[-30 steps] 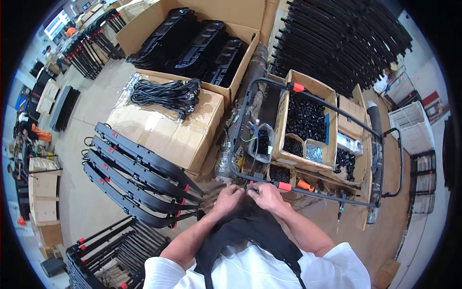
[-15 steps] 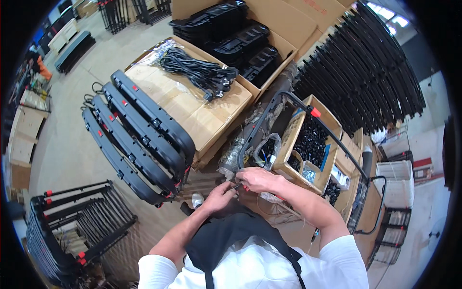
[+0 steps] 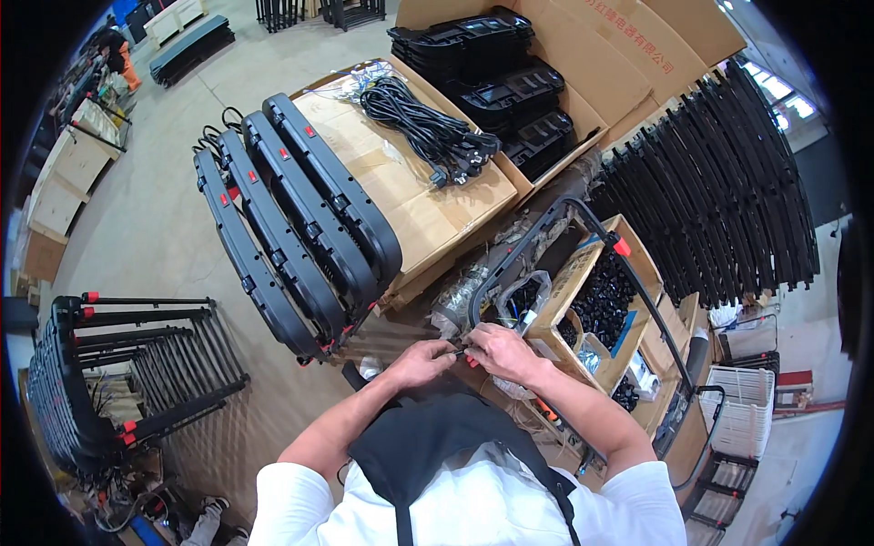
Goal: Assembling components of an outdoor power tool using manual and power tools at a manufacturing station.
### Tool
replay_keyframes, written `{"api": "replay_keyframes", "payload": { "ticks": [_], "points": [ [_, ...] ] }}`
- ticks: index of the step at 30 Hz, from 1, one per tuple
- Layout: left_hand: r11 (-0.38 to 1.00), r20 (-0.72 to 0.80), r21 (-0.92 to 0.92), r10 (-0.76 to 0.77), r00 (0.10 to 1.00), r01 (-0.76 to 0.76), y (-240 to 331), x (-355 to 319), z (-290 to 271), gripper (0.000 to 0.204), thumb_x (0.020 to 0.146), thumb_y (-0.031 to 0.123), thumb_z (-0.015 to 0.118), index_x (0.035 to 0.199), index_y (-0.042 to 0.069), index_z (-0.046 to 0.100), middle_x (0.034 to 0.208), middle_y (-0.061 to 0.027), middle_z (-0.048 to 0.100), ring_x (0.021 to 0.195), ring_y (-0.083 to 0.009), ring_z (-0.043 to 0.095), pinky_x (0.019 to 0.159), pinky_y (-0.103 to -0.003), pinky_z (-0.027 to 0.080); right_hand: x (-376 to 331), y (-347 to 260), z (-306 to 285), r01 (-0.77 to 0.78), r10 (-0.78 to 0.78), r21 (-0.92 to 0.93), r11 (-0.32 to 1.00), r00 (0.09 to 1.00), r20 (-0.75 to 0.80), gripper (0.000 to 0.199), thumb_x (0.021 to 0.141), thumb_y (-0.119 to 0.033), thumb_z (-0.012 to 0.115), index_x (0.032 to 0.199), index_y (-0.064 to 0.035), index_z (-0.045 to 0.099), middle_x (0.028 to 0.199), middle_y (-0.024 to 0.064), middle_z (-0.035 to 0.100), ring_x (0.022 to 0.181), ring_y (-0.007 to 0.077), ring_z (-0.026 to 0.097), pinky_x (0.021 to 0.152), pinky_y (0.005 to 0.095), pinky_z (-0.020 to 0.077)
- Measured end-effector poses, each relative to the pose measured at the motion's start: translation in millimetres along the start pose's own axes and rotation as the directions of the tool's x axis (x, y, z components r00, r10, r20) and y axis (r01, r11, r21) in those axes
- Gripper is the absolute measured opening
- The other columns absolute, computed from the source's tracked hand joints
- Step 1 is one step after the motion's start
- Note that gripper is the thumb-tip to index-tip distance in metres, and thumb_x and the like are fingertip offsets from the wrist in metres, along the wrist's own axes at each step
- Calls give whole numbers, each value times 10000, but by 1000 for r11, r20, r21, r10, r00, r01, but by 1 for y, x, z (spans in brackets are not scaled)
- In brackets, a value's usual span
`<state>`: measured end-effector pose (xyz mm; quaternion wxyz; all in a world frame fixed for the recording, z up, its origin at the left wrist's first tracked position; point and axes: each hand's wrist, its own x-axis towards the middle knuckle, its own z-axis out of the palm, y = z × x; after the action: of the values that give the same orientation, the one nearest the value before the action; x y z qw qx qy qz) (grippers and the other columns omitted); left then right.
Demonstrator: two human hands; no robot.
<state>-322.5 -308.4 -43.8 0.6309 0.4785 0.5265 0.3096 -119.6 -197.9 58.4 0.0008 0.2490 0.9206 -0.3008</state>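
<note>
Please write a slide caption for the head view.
Both hands, left hand and right hand, meet on a small part beside cardboard boxes.

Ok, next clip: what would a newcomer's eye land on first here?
Probably the row of long black panels with red clips leaning against the cardboard boxes, left of centre. Then the left hand and right hand meeting over a small part just below, beside the black-framed cart of cardboard trays.

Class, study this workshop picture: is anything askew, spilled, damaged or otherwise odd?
Nothing is clearly spilled or broken. The long black panels lean tilted against the closed cardboard box, and a cable bundle lies loose on it. Both hands meet over something too small to identify.
</note>
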Motion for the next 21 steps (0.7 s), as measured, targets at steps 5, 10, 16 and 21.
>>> {"api": "replay_keyframes", "payload": {
  "ticks": [5,10,16,21],
  "points": [
    [997,-26,72,3,1000,-1,8,-1,-5,364,1004,315,632,1196,15,709,1020,-170,741,941,-273,700,881,-418,539,3,4,6,188,-183,39,981,976,-118,174,889,-108,731,1038,-18,718,990,133,682,958,346,675,851,442,566],
    [995,-28,100,-16,999,18,17,-2,-8,348,1001,310,633,1153,11,726,1024,-184,749,967,-294,710,891,-436,535,4,7,10,198,-199,-13,980,978,-64,159,889,-93,714,1031,-22,725,993,127,674,968,333,664,860,438,565],
    [994,-48,112,-5,999,10,10,0,-5,337,1001,298,627,1127,4,734,1029,-190,754,968,-308,711,896,-442,533,14,-4,12,135,-132,-143,980,991,31,119,894,-93,658,974,-6,674,1000,158,667,1001,355,658,885,449,559],
    [999,-24,35,-33,999,34,11,-1,-6,333,997,302,638,1101,5,746,984,-162,758,944,-260,707,889,-412,537,10,-4,24,110,-106,-207,972,994,32,166,892,-96,615,1019,8,645,1039,191,656,1034,373,650,909,464,556]
  ]
}}
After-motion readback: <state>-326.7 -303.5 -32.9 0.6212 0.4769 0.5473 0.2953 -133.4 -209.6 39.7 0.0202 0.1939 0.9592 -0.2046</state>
